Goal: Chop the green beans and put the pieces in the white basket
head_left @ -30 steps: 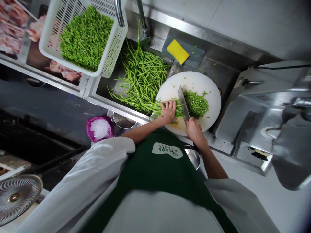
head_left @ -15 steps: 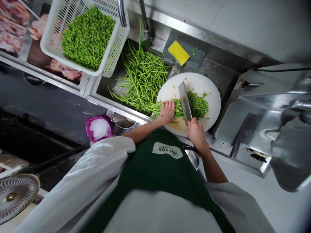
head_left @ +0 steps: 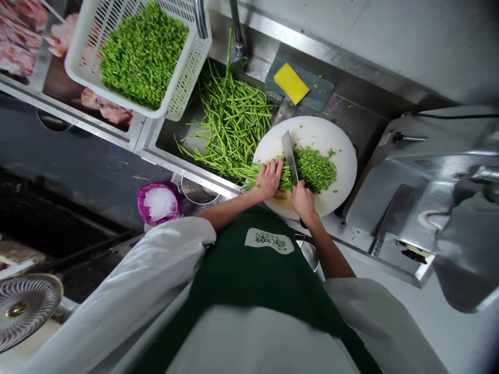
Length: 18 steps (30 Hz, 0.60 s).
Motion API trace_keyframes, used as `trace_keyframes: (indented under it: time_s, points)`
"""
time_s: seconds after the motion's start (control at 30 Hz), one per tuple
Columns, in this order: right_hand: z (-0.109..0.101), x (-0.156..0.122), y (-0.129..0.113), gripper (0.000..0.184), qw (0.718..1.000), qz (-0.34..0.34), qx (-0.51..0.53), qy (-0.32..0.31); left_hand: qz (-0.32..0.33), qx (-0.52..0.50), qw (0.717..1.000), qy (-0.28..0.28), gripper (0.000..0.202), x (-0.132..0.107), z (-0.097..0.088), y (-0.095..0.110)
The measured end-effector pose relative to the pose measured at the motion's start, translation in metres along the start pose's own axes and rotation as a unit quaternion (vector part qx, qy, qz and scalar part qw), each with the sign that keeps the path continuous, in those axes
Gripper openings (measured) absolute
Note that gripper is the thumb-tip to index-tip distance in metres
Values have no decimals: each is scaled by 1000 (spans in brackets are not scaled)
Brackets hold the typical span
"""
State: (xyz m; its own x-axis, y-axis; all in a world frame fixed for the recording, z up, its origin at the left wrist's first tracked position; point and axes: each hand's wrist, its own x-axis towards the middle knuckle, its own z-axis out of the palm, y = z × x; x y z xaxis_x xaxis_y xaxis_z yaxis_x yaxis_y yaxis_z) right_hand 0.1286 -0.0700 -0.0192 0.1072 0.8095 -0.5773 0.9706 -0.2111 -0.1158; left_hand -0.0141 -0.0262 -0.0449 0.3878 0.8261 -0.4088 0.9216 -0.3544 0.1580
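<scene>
My right hand point(head_left: 302, 200) is closed round the handle of a cleaver point(head_left: 289, 156), whose blade stands edge-down in a bundle of long green beans point(head_left: 255, 173) on a round white cutting board point(head_left: 338, 140). My left hand point(head_left: 268, 178) presses down on the bundle just left of the blade, fingers curled over the beans. A heap of chopped bean pieces point(head_left: 315, 167) lies on the board to the right of the blade.
A steel sink point(head_left: 168, 136) to the left holds a mass of whole beans point(head_left: 230, 117). A white plastic basket point(head_left: 187, 67) full of chopped beans sits on its corner. A yellow sponge point(head_left: 291, 82), a pink-rimmed bowl point(head_left: 158, 203) and a steel machine point(head_left: 429, 182) stand nearby.
The cleaver has shifted left, closer to my left hand, and my right hand has come forward with it. The chopped heap has grown slightly.
</scene>
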Motion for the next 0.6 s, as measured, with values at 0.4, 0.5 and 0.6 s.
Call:
trace_keyframes:
  time_s: [0.4, 0.5, 0.6]
  points:
    - [-46, -54, 6, 32, 999, -9, -29, -8, -8, -1, 1000, -8, 114, 2, 6, -5]
    - [-44, -57, 5, 32, 998, -17, -42, -38, -11, -14, 1000, -16, 108, 3, 4, -3]
    - [-33, -43, 1, 32, 998, -21, -45, -45, -7, -17, 1000, -18, 102, 3, 2, -2]
